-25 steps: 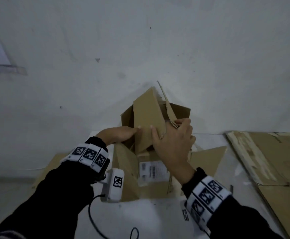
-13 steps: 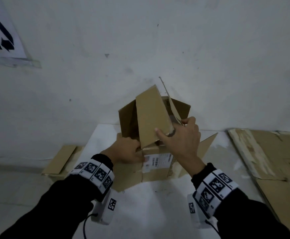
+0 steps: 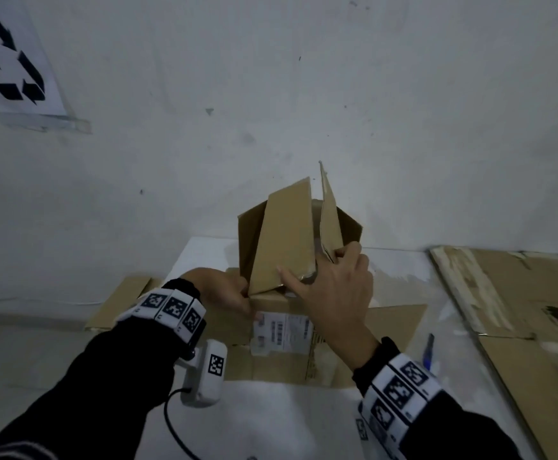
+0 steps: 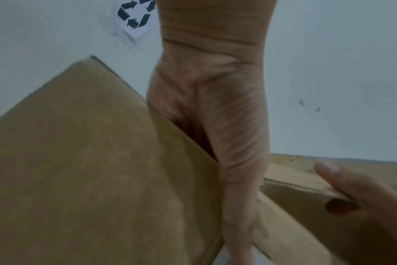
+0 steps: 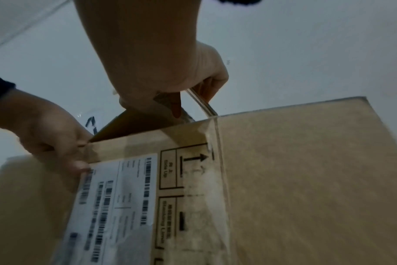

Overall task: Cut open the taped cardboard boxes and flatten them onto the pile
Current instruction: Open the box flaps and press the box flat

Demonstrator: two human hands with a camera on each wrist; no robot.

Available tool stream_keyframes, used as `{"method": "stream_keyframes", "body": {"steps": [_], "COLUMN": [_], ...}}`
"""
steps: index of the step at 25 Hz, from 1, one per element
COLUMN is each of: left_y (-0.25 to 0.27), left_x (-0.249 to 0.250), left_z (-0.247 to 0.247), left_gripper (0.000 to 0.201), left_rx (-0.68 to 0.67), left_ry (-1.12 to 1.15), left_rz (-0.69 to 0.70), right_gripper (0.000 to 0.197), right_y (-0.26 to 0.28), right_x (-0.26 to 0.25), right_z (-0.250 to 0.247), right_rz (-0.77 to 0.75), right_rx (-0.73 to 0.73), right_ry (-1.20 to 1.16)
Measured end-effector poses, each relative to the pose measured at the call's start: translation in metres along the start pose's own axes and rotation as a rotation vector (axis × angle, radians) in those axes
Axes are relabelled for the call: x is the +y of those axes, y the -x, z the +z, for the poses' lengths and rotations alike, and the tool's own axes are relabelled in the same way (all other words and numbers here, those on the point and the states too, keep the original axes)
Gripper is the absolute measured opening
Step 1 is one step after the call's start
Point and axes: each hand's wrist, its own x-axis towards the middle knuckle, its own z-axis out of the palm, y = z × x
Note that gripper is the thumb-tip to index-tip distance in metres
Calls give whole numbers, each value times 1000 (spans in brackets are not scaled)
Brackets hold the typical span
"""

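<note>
Clearly light and stiff, the cardboard box (image 3: 290, 327) folds best at its creases; my left hand (image 3: 227, 293) and right hand (image 3: 334, 293) pinch its raised flap (image 3: 284, 234).

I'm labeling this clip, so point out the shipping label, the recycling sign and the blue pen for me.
shipping label (image 3: 282, 332): head view, middle of the white barcode sticker on the box's near side.
recycling sign (image 3: 10, 66): head view, centre of the arrow symbol on the wall sheet.
blue pen (image 3: 429, 351): head view, mid-barrel.
</note>
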Motion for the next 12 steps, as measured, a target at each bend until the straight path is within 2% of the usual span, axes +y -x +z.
{"method": "stream_keyframes", "body": {"steps": [2,4,5,7,8,10,12], "left_y": [-2,-9,-12,-18,-25,-37,-44], "left_x": [-4,-10,-11,-14,-16,-19,-20], "left_z": [0,-1,-2,-3,-6,-11,-17], "left_gripper": [60,69,73,83,92,100,100], "left_rx": [240,415,434,444,474,515,518], "left_ry": [-27,116,216,392,496,616,589], "left_rz": [39,120,163,218,218,190,153], "right_gripper": [82,81,71,37,34,59,76], "right_y": [-13,-24,-28,-34,-37,-41,-46], "right_x": [-4,-9,-7,8,19,41,53], "right_z": [8,13,16,20,23,27,25], "right_rz": [52,51,31,32,88,285,390], "right_rx": [-90,-96,-53,118,177,203,130], "right_ry": [-8,-111,-185,-303,-356,-504,-603]}}
